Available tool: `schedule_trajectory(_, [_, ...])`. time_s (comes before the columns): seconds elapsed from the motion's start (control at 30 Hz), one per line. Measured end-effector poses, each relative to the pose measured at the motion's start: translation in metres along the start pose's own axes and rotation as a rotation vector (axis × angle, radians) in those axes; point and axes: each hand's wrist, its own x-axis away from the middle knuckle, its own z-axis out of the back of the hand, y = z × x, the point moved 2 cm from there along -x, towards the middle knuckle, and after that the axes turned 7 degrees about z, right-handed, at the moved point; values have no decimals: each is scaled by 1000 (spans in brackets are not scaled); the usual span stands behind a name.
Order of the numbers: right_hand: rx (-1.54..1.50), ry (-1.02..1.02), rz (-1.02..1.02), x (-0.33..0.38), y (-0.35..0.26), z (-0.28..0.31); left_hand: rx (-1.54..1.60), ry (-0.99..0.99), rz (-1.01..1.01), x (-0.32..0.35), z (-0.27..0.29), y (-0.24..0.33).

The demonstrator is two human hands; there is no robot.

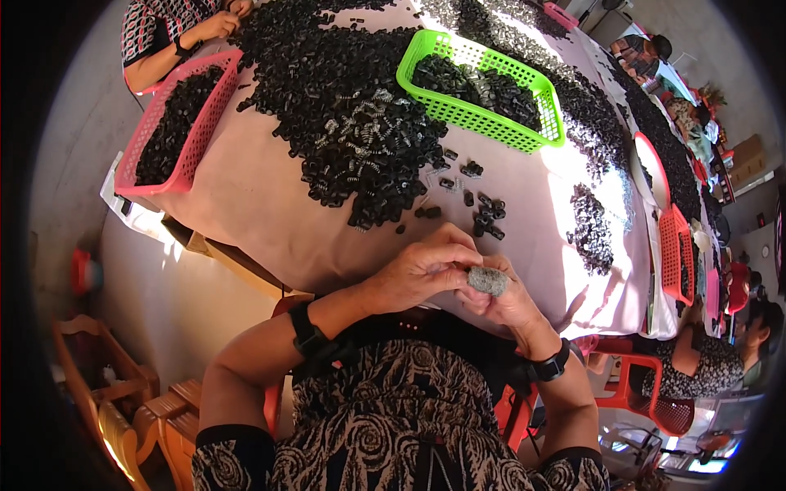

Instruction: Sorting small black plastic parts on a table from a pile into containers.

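My left hand (426, 268) and my right hand (509, 304) meet at the table's near edge, fingers pinched together. Whatever is between the fingertips is too small or too hidden to make out. A grey, rough-textured wrap (489, 281) covers what looks like my right thumb. Just beyond my hands lie a few loose black plastic pieces (489, 214), and past them a large heap of black pieces (327, 106). Silvery springs (372, 135) are mixed into the near part of this heap.
A green basket (483, 123) of black pieces stands beyond my hands, a pink basket (176, 172) of them at the left. Another person's hand (217, 26) works at the far left. At the right are a red basket (673, 254), a round tray (651, 168) and other people seated.
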Motion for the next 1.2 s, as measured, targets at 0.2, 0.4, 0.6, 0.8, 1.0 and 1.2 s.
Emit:
schedule_trajectory(0.2, [-96, 96, -136, -7, -22, 25, 169, 132, 94, 1, 2, -3])
schedule_trajectory(0.4, [222, 414, 146, -60, -128, 66, 155, 248, 100, 0, 7, -10])
schedule_trajectory(0.6, [979, 713, 200, -83, -152, 75, 49, 291, 85, 2, 8, -17])
schedule_trajectory(0.8, [1053, 319, 447, -92, -91, 77, -1, 284, 102, 1, 6, -20])
schedule_trajectory(1.0, [1623, 7, 598, -104, -80, 39, -40, 284, 99, 1, 7, -21])
schedule_trajectory(1.2, [1817, -45, 648, -110, -69, 34, -83, 275, 74, 1, 7, -22])
